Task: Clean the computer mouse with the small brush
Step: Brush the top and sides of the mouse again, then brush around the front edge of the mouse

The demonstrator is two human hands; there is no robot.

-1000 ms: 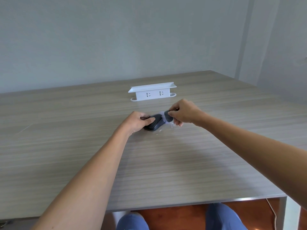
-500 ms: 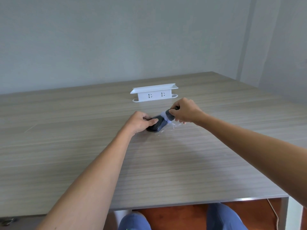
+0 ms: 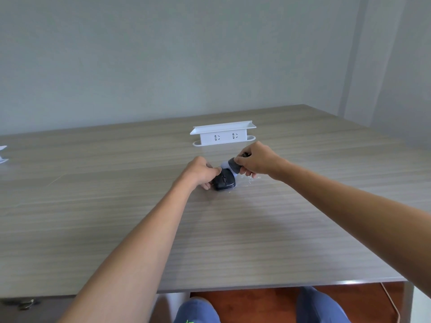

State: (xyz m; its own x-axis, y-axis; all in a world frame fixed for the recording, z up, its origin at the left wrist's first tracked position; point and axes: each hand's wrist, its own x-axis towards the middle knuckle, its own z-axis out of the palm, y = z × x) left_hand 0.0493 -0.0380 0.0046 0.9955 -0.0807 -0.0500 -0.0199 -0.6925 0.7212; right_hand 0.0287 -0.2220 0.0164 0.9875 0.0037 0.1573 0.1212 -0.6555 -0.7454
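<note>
A black computer mouse (image 3: 224,182) lies on the wooden table (image 3: 116,206) near its middle. My left hand (image 3: 201,171) grips the mouse from its left side, thumb on top. My right hand (image 3: 257,159) is closed around a small brush (image 3: 234,166) with a dark grey collar and pale bristles. The bristles press on the far right end of the mouse. Most of the brush handle is hidden inside my fist.
A white power socket box (image 3: 223,134) stands just behind my hands. Another white object (image 3: 3,155) pokes in at the left edge. A bit of clear wrapper (image 3: 250,180) lies right of the mouse. The table's near edge runs above my knees.
The mouse has been turned slightly, so its top with the wheel faces me more. The brush has shifted a little along the mouse's far end. Both hands keep their hold.
</note>
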